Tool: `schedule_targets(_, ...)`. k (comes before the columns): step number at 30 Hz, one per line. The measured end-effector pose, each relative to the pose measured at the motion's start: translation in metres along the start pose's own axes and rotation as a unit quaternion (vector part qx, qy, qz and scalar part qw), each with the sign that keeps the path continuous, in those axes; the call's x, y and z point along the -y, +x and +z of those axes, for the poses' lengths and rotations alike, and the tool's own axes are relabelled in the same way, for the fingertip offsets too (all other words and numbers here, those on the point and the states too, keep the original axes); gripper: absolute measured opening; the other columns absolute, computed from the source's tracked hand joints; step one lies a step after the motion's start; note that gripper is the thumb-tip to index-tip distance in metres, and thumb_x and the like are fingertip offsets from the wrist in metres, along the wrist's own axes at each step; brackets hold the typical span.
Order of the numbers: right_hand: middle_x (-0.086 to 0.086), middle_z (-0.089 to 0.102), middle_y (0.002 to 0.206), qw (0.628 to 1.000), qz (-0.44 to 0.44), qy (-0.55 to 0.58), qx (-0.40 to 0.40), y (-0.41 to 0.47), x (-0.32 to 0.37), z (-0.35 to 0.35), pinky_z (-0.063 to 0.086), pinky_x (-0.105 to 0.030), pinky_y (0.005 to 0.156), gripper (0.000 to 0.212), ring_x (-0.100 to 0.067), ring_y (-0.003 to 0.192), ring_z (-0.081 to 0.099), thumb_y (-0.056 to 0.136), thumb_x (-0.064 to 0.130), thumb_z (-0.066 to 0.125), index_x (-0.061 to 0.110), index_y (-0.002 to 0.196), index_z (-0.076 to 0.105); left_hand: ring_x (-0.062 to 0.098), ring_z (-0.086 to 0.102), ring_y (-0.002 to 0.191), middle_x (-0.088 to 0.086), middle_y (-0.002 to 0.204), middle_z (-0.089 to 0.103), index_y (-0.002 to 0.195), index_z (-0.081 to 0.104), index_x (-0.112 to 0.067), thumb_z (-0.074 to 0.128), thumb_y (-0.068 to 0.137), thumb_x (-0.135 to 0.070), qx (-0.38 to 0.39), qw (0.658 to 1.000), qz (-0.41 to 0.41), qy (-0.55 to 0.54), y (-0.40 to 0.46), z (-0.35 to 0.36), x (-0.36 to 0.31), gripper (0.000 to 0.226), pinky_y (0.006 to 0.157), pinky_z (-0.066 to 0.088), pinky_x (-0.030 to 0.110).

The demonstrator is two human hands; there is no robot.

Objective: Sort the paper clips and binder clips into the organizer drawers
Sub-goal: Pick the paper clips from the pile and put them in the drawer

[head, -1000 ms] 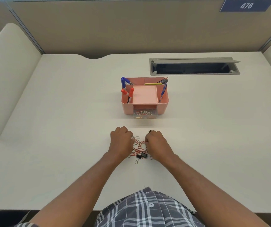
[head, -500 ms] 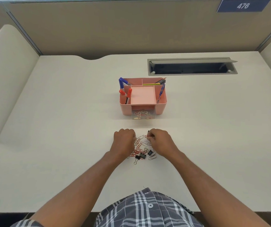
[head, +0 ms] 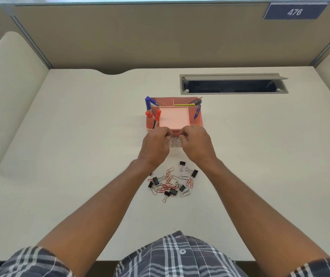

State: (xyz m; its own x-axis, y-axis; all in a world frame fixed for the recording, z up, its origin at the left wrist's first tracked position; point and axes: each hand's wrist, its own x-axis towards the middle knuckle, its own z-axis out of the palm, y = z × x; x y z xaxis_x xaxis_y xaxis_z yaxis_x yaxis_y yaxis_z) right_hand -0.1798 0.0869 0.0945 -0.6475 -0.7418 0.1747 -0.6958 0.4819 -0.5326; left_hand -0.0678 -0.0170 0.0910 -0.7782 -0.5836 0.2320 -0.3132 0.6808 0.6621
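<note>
A pink desk organizer (head: 198,120) stands mid-desk with pens and markers in its side slots. Its clear front drawer (head: 175,143) is pulled out and holds several paper clips. My left hand (head: 155,147) and my right hand (head: 197,145) hover over that drawer, fingers pinched together at its far edge; what they pinch is too small to tell. Nearer to me a loose pile of red and silver paper clips (head: 169,181) lies on the desk, mixed with several black binder clips (head: 194,173).
A grey cable hatch (head: 234,83) is open in the desk at the back right. Beige partition walls close the desk on the back and both sides. The near desk edge runs just above my plaid shirt.
Both hands have left the clip pile and moved forward to the open drawer. The pile, covered by them before, now lies in plain sight.
</note>
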Motion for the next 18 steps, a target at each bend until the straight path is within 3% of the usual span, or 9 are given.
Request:
schedule_targets(4, -0.009, 0.065, 0.095, 1.000, -0.015, -0.009, 0.017, 0.001, 0.000, 0.001, 0.051, -0.038, 0.075, 0.020, -0.024, 0.088, 0.057, 0.095, 0.014, 0.052, 0.007, 0.101, 0.070, 0.018, 0.060, 0.080, 0.007, 0.092, 0.068, 0.101, 0.066, -0.007, 0.054, 0.093, -0.001, -0.012, 1.000, 0.008, -0.003, 0.001, 0.000, 0.000, 0.015, 0.071, 0.054, 0.030)
schedule_targets(7, 0.001, 0.066, 0.088, 0.998, -0.029, 0.049, 0.008, -0.014, -0.005, -0.001, 0.050, -0.029, 0.068, 0.013, -0.015, 0.079, 0.056, 0.093, 0.015, 0.056, 0.014, 0.095, 0.070, 0.013, 0.053, 0.077, 0.002, 0.087, 0.063, 0.096, 0.063, -0.011, 0.057, 0.090, -0.001, -0.030, 0.999, 0.020, -0.004, -0.015, 0.000, 0.008, 0.013, 0.067, 0.046, 0.021)
schedule_targets(9, 0.005, 0.066, 0.087, 0.996, -0.028, 0.063, 0.054, -0.029, -0.010, 0.004, 0.050, -0.028, 0.068, 0.011, -0.011, 0.077, 0.057, 0.092, 0.019, 0.058, 0.019, 0.092, 0.069, 0.013, 0.052, 0.078, 0.000, 0.087, 0.062, 0.097, 0.063, -0.013, 0.060, 0.089, -0.003, -0.013, 1.000, 0.005, 0.007, -0.032, 0.005, 0.017, 0.013, 0.069, 0.047, 0.025)
schedule_targets(12, 0.000, 0.068, 0.097, 0.984, -0.009, 0.008, 0.176, -0.052, -0.019, 0.024, 0.049, -0.033, 0.078, 0.017, -0.018, 0.088, 0.061, 0.093, 0.024, 0.058, 0.020, 0.103, 0.071, 0.021, 0.059, 0.095, 0.004, 0.102, 0.065, 0.112, 0.065, -0.014, 0.064, 0.090, -0.017, 0.102, 0.991, -0.054, 0.061, -0.055, 0.017, 0.030, 0.023, 0.083, 0.051, 0.036)
schedule_targets(15, -0.005, 0.063, 0.099, 0.968, -0.015, -0.055, 0.244, -0.070, -0.021, 0.045, 0.046, -0.035, 0.076, 0.025, -0.027, 0.098, 0.059, 0.091, 0.020, 0.056, 0.019, 0.115, 0.066, 0.027, 0.056, 0.107, 0.006, 0.114, 0.062, 0.123, 0.062, -0.019, 0.066, 0.088, -0.033, 0.234, 0.954, -0.081, 0.172, -0.067, 0.027, 0.037, 0.038, 0.090, 0.047, 0.039)
schedule_targets(18, -0.001, 0.046, 0.088, 0.965, -0.028, -0.069, 0.251, -0.079, -0.019, 0.058, 0.043, -0.036, 0.065, 0.028, -0.027, 0.097, 0.051, 0.088, 0.015, 0.054, 0.021, 0.114, 0.057, 0.027, 0.053, 0.107, 0.003, 0.113, 0.060, 0.120, 0.061, -0.023, 0.064, 0.086, -0.035, 0.244, 0.941, -0.076, 0.221, -0.073, 0.032, 0.041, 0.036, 0.086, 0.042, 0.038)
